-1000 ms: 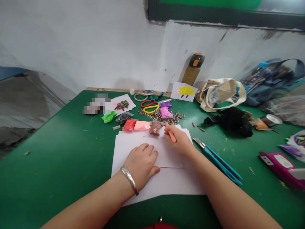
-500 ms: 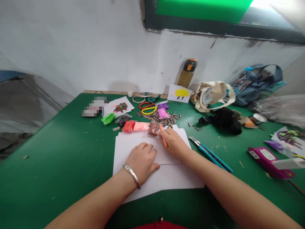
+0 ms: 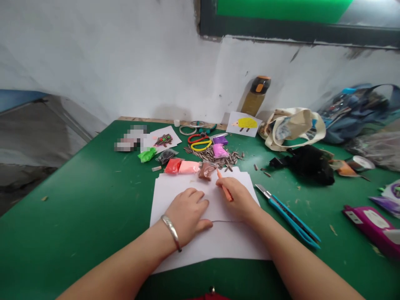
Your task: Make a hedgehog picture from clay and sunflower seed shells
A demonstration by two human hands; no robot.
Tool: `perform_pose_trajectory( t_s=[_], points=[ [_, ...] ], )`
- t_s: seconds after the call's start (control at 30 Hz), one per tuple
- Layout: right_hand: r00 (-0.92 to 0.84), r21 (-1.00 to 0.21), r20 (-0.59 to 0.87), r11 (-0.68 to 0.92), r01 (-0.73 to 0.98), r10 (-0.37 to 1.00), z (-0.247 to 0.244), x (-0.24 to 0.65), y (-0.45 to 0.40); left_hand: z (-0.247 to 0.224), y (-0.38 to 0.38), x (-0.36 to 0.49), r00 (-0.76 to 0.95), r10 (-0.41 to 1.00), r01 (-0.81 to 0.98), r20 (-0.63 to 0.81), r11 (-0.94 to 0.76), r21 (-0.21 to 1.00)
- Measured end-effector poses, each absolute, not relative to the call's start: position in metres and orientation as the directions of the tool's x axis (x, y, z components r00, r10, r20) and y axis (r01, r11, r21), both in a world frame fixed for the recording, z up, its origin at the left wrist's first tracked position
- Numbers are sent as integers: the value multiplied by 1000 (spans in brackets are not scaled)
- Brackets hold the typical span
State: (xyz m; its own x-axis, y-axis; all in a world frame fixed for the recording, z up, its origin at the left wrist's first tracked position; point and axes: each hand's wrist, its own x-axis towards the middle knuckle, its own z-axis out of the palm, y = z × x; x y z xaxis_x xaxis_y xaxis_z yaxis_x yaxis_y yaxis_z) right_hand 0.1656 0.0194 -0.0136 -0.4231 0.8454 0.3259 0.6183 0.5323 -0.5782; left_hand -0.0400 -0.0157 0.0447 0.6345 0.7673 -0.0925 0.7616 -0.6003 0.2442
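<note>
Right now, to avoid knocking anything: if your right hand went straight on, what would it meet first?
Your right hand would likely meet the brown clay packet first, at the edge of the white paper; depth unclear.

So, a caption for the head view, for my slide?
Left hand on white paper; right hand holds orange stick.

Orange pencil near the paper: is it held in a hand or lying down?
Held: the right hand pinches the orange pencil in its fingers, tilted with its tip toward the white paper.
</note>
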Motion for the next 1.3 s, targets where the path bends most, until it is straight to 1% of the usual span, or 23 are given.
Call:
perform_pose_trajectory(
  t_s=[0.1,0.13,0.33,0.67,0.77,0.9,0.97,1.07,1.17,1.3],
  points=[
    [-415,-616,316,518,594,853,-14,168,23,47,-8,-48,676,728,726,-112,-632,273],
    [-416,-620,314,517,591,853,-14,169,24,47,-6,-51,675,729,728,-116,-632,265],
    [-412,-620,307,508,598,858,-11,167,22,45,3,-62,581,800,811,-152,-555,182],
    [-404,-642,290,490,590,867,-10,169,20,46,0,-62,527,816,850,-238,-499,170],
    [-351,-696,257,424,580,901,1,168,16,46,0,-60,509,823,860,-251,-484,160],
    [-257,-796,223,328,508,940,16,163,10,45,0,-59,508,829,861,-233,-485,152],
    [-198,-853,194,265,450,961,18,161,9,44,0,-59,509,831,861,-227,-489,142],
    [-118,-931,107,141,336,987,15,157,9,42,1,-58,509,834,861,-214,-492,129],
    [-77,-963,36,55,265,996,11,156,11,42,1,-59,517,830,856,-207,-500,134],
    [-74,-977,-8,8,215,997,11,156,11,45,1,-59,515,815,857,-267,-494,147]
  ],
)
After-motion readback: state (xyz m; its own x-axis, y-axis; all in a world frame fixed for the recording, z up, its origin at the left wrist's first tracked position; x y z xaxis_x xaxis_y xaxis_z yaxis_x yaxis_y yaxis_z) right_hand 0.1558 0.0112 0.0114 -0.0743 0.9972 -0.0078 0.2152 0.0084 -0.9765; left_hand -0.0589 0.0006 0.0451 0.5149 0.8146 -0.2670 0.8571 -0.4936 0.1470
